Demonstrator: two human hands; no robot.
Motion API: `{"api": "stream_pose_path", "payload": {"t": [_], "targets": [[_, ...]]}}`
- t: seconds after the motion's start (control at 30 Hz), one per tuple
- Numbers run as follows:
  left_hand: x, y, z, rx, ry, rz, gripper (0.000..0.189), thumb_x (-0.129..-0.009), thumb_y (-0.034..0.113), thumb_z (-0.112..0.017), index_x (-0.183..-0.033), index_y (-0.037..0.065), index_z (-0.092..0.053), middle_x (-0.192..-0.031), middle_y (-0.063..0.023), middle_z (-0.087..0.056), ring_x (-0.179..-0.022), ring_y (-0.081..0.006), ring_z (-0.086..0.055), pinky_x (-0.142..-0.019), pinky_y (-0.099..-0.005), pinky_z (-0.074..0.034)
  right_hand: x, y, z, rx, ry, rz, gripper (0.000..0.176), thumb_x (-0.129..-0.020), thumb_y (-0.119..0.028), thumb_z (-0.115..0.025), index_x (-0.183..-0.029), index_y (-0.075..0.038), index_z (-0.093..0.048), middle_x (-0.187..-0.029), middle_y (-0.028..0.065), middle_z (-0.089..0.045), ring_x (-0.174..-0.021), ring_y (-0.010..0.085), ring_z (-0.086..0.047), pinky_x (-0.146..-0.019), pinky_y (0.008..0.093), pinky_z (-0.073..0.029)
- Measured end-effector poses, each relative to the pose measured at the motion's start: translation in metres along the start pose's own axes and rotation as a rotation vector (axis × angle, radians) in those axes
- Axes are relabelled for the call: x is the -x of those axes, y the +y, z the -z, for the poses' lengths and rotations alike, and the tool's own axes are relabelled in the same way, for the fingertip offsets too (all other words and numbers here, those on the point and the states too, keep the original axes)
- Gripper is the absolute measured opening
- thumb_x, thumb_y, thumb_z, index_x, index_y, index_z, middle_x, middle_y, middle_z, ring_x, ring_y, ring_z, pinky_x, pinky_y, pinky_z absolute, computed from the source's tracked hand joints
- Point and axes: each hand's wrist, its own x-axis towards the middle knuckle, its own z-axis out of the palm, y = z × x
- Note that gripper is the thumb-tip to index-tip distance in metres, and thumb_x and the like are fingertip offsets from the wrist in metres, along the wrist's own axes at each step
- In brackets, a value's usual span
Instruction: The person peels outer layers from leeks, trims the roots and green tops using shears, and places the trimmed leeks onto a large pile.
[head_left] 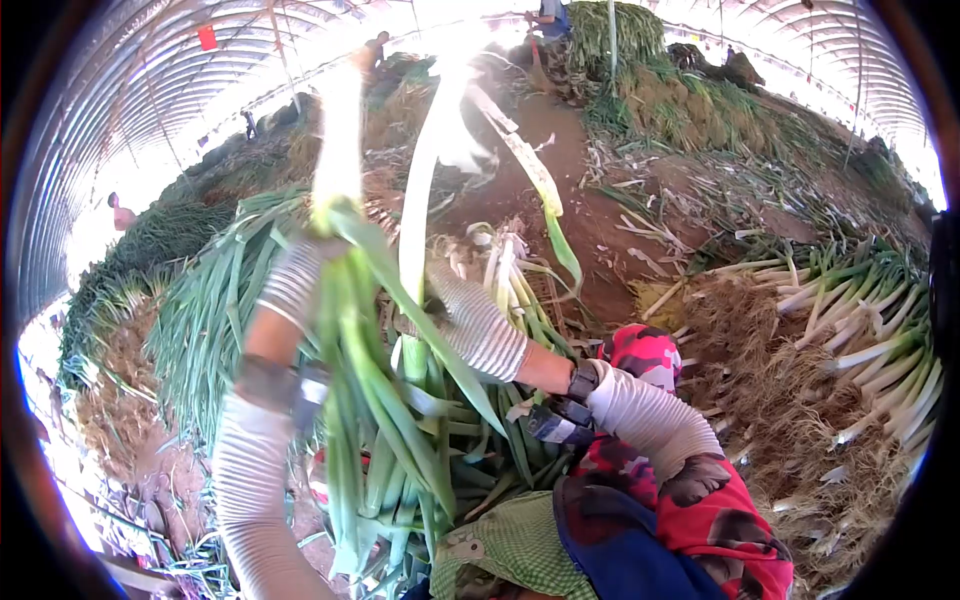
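My left hand, in a pale glove and blurred, is closed round a thick green onion whose white shank points up and whose green leaves hang down over my lap. Beside it my right hand, also gloved, is closed at a second green onion, held upright with its top lost in glare. Its fingers are partly hidden behind the stalk and a leaf. A loose peeled strip of onion skin with a green end hangs above and to the right of my right hand.
A heap of green onions lies at the left. More onions, roots inward, lie in a row at the right. Several trimmed stalks lie just beyond my right hand. Scraps litter the soil. People are farther back.
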Motion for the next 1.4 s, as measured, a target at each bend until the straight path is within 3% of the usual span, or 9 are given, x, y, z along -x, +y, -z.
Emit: {"api": "stream_pose_path", "payload": {"t": [0.37, 0.53, 0.67, 0.83, 0.93, 1.0, 1.13, 1.3, 1.4], "targets": [[0.033, -0.039, -0.069, -0.171, -0.396, -0.118, 0.075, -0.059, 0.009, -0.083, -0.122, -0.002, -0.045, -0.108, -0.0085, -0.060, -0.100, -0.0191, -0.056, -0.089, -0.0317, -0.046, -0.026, 0.032, 0.052, 0.013, -0.201, -0.211, 0.033, -0.082, -0.010, -0.060, -0.111, 0.003, -0.050, -0.067, 0.0122, -0.059, -0.062, 0.0246, -0.061, -0.051, 0.0304, -0.052], [0.038, -0.025, -0.080, -0.221, -0.389, -0.047, 0.071, -0.057, 0.000, -0.082, -0.119, -0.001, -0.047, -0.104, -0.0069, -0.062, -0.096, -0.0180, -0.058, -0.088, -0.0321, -0.047, -0.064, -0.018, 0.119, 0.683, 0.430, 0.180, 0.065, -0.071, -0.026, -0.075, -0.120, 0.000, -0.042, -0.102, 0.0204, -0.058, -0.083, 0.0265, -0.061, -0.071, 0.0313, -0.054], [0.041, -0.022, -0.086, -0.276, -0.400, -0.101, 0.070, -0.058, 0.000, -0.081, -0.119, -0.002, -0.046, -0.102, -0.0081, -0.062, -0.092, -0.0185, -0.060, -0.082, -0.0315, -0.050, -0.100, -0.037, 0.120, 0.368, 0.018, -0.574, 0.087, -0.063, -0.029, -0.081, -0.129, 0.000, -0.032, -0.111, 0.0223, -0.054, -0.097, 0.0303, -0.057, -0.090, 0.0308, -0.046], [0.054, -0.013, -0.060, -0.007, -0.406, 0.036, 0.075, -0.051, -0.001, -0.078, -0.119, -0.004, -0.045, -0.099, -0.0134, -0.061, -0.088, -0.0264, -0.062, -0.086, -0.0347, -0.051, -0.127, -0.042, 0.169, 1.135, -0.265, -0.276, 0.074, -0.062, -0.041, -0.079, -0.116, 0.000, -0.051, -0.093, 0.0144, -0.061, -0.074, 0.0205, -0.063, -0.068, 0.0244, -0.054], [0.040, -0.042, -0.008, -0.152, -0.461, -0.057, 0.064, -0.067, 0.016, -0.074, -0.121, -0.002, -0.044, -0.111, -0.0182, -0.056, -0.099, -0.0266, -0.058, -0.092, -0.0368, -0.048, -0.170, 0.038, 0.315, -0.342, 0.429, 0.083, 0.024, -0.081, -0.020, -0.064, -0.096, -0.001, -0.062, -0.071, 0.0075, -0.063, -0.057, 0.0181, -0.061, -0.049, 0.0254, -0.053], [0.039, -0.054, 0.010, 0.329, -0.526, 0.007, 0.081, -0.052, -0.002, -0.078, -0.124, -0.004, -0.041, -0.101, -0.0151, -0.061, -0.087, -0.0277, -0.062, -0.076, -0.0310, -0.054, -0.162, 0.023, 0.349, 0.228, 0.597, -0.026, 0.026, -0.080, -0.022, -0.065, -0.094, 0.000, -0.061, -0.071, 0.0070, -0.063, -0.058, 0.0175, -0.061, -0.049, 0.0260, -0.054], [0.036, -0.082, 0.033, 0.438, -0.501, 0.154, 0.046, -0.068, 0.004, -0.073, -0.110, -0.002, -0.052, -0.090, -0.0146, -0.063, -0.075, -0.0276, -0.064, -0.063, -0.0382, -0.056, -0.127, -0.037, 0.233, 0.212, 0.436, -0.530, 0.020, -0.085, -0.022, -0.059, -0.098, -0.008, -0.065, -0.100, 0.0139, -0.063, -0.079, 0.0208, -0.061, -0.066, 0.0323, -0.055], [0.070, -0.052, -0.005, 0.382, -0.543, 0.136, 0.040, -0.074, 0.011, -0.070, -0.109, 0.001, -0.052, -0.085, -0.0147, -0.062, -0.072, -0.0265, -0.064, -0.061, -0.0375, -0.055, -0.142, -0.015, 0.159, 0.086, -0.076, -0.464, 0.086, -0.070, 0.010, -0.059, -0.141, -0.005, -0.015, -0.114, 0.0202, -0.054, -0.054, 0.0162, -0.055, -0.039, 0.0275, -0.049], [0.076, -0.041, -0.010, 0.400, -0.405, 0.286, 0.050, -0.070, 0.010, -0.073, -0.113, 0.001, -0.050, -0.086, -0.0167, -0.062, -0.072, -0.0275, -0.063, -0.060, -0.0369, -0.054, -0.144, -0.016, 0.144, 0.298, -0.023, -0.145, 0.057, -0.078, -0.005, -0.060, -0.129, -0.001, -0.036, -0.094, 0.0145, -0.060, -0.058, 0.0171, -0.057, -0.048, 0.0307, -0.052]]}}
